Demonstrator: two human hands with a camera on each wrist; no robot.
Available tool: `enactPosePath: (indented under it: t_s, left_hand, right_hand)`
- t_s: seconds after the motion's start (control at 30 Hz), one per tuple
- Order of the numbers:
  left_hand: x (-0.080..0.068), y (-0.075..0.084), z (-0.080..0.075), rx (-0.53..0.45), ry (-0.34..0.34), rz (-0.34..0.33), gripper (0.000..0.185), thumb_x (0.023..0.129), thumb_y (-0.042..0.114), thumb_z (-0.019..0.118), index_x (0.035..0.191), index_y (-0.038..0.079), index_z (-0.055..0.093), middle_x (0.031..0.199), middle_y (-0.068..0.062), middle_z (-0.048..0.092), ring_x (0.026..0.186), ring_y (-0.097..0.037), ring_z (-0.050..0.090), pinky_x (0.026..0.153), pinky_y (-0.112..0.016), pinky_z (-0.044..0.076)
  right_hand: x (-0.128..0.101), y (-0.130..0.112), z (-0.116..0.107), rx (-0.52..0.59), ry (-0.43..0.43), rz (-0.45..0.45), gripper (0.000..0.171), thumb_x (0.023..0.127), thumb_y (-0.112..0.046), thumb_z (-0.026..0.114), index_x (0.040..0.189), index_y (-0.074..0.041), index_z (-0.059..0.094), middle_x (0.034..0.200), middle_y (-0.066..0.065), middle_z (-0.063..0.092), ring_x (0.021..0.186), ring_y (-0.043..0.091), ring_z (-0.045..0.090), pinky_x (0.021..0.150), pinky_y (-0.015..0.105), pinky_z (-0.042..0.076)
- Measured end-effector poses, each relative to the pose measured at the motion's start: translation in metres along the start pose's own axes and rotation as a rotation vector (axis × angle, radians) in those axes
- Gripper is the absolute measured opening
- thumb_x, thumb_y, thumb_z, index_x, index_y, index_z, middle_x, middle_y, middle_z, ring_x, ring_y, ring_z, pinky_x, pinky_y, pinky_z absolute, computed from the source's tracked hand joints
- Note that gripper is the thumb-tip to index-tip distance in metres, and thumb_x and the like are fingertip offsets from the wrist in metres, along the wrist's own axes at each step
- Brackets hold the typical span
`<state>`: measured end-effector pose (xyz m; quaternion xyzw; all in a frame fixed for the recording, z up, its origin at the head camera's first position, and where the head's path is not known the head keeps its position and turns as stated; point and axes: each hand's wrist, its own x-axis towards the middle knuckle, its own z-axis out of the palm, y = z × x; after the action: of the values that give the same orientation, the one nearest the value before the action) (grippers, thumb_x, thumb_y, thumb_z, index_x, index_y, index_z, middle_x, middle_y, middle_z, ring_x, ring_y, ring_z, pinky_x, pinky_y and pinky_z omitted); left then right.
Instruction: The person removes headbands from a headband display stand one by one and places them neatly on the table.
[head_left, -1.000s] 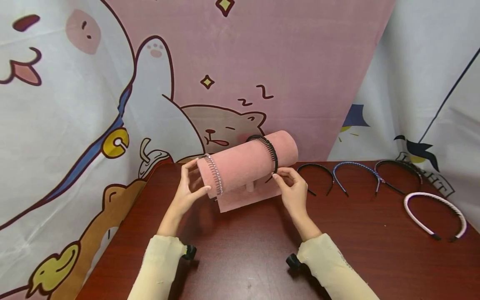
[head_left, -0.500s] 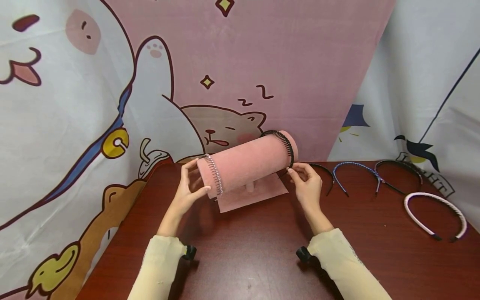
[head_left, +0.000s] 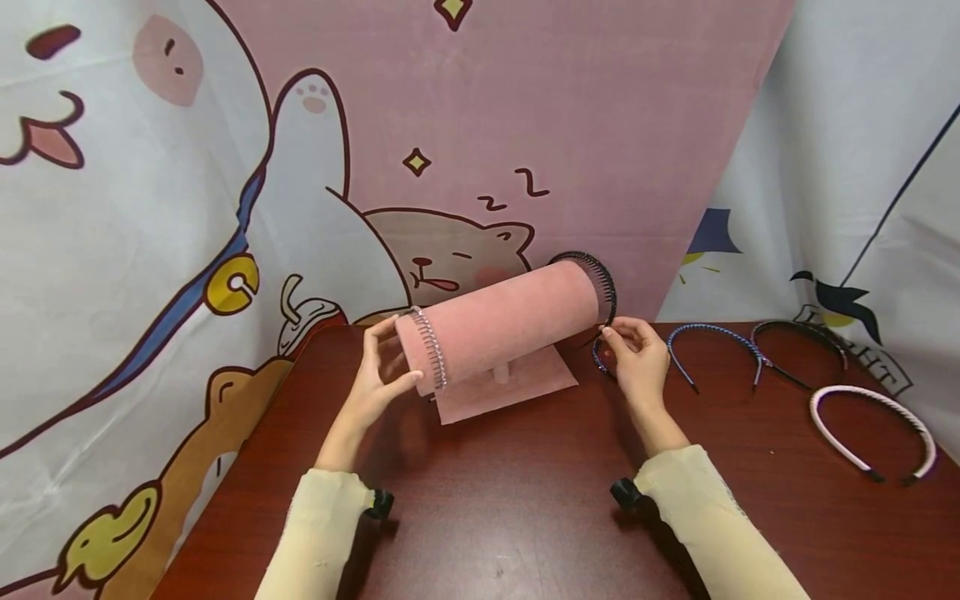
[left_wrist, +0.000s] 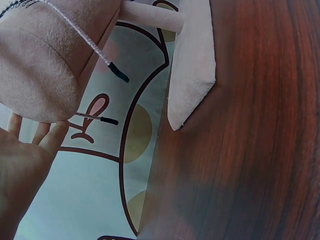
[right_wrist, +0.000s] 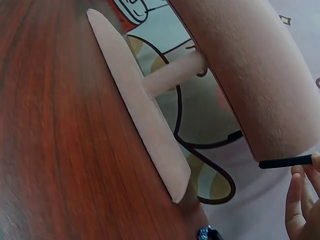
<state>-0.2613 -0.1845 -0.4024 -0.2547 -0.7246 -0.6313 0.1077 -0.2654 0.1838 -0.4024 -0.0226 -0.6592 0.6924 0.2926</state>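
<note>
Velvet covers the pink roll stand [head_left: 502, 321], which lies level on a short post above its flat base [head_left: 510, 387] at the middle of the dark red desk [head_left: 487, 500]. The left hand [head_left: 375, 379] cups the roll's 9 o'clock end, thumb on the near side and fingers relaxed against the end face, just beside a clear toothed headband [head_left: 429, 348] that sits round the roll; the left wrist view shows that band's dark tips [left_wrist: 119, 75] hanging free under the roll. At the 3 o'clock end the right hand [head_left: 637, 358] pinches the lower tip of a black toothed headband [head_left: 596, 279] between thumb and fingers; the band arcs just past the roll's end, and whether it touches the velvet there cannot be told. The right wrist view shows the black tip [right_wrist: 285, 162] at the fingertips [right_wrist: 300, 200], just clear of the roll's edge. Another headband lies on the desk right behind this hand, mostly hidden by it. Further toward 3 o'clock lie a blue headband [head_left: 712, 346], a dark headband [head_left: 798, 346] and, well apart at the desk's edge, a pink headband [head_left: 873, 429]. Cartoon-printed cloth [head_left: 225, 167] hangs behind the desk.
</note>
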Motion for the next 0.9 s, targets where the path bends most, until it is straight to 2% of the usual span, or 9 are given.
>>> enactPosePath:
  t_s: [0.17, 0.27, 0.47, 0.53, 0.67, 0.9]
  left_hand:
    - [0.000, 0.000, -0.001, -0.002, 0.000, 0.000, 0.086, 0.081, -0.006, 0.070, 0.151, 0.007, 0.020, 0.151, -0.003, 0.030, 0.138, -0.036, 0.033, 0.118, -0.058, 0.029]
    - [0.000, 0.000, -0.001, -0.002, 0.000, 0.002, 0.086, 0.082, -0.006, 0.070, 0.151, 0.007, 0.021, 0.151, -0.004, 0.030, 0.138, -0.035, 0.034, 0.118, -0.058, 0.029]
    - [0.000, 0.001, -0.001, -0.002, 0.000, 0.001, 0.086, 0.082, -0.005, 0.070, 0.151, 0.007, 0.021, 0.151, -0.004, 0.030, 0.137, -0.033, 0.035, 0.118, -0.059, 0.030]
    - [0.000, 0.001, -0.001, 0.001, 0.004, -0.001, 0.086, 0.082, -0.005, 0.070, 0.151, 0.007, 0.021, 0.151, -0.003, 0.031, 0.137, -0.034, 0.035, 0.118, -0.058, 0.030]
    - [0.000, 0.001, -0.001, 0.011, 0.005, -0.004, 0.086, 0.082, -0.005, 0.070, 0.152, 0.008, 0.021, 0.151, -0.002, 0.031, 0.137, -0.035, 0.035, 0.118, -0.058, 0.030]
    - [-0.001, 0.002, 0.000, 0.007, -0.004, 0.001, 0.086, 0.082, -0.005, 0.069, 0.152, 0.009, 0.021, 0.150, -0.001, 0.031, 0.135, -0.031, 0.036, 0.117, -0.059, 0.030]
  right_hand:
    - [0.014, 0.018, -0.008, 0.002, 0.037, 0.011, 0.019, 0.090, 0.004, 0.068, 0.106, 0.014, 0.064, 0.081, -0.004, 0.074, 0.066, -0.006, 0.066, 0.056, 0.014, 0.054]
    - [0.018, 0.021, -0.013, 0.009, 0.044, 0.034, 0.019, 0.090, 0.002, 0.068, 0.106, 0.013, 0.063, 0.079, -0.012, 0.071, 0.067, -0.006, 0.066, 0.057, 0.013, 0.053]
    - [0.018, 0.000, -0.025, 0.075, 0.080, 0.010, 0.013, 0.088, 0.008, 0.067, 0.096, 0.015, 0.059, 0.071, -0.008, 0.068, 0.061, -0.003, 0.065, 0.054, 0.012, 0.051]
    - [0.018, -0.007, -0.032, 0.069, 0.078, -0.016, 0.009, 0.088, 0.008, 0.067, 0.092, 0.012, 0.060, 0.070, -0.008, 0.068, 0.060, -0.003, 0.065, 0.054, 0.012, 0.051]
    - [0.018, -0.011, -0.047, -0.002, 0.079, -0.027, 0.007, 0.088, 0.006, 0.068, 0.091, 0.009, 0.063, 0.070, -0.011, 0.068, 0.060, -0.005, 0.065, 0.055, 0.012, 0.052]
    - [0.023, 0.003, -0.076, -0.273, 0.110, -0.058, 0.013, 0.089, -0.007, 0.072, 0.098, 0.002, 0.067, 0.072, -0.027, 0.063, 0.066, -0.012, 0.061, 0.057, 0.006, 0.045]
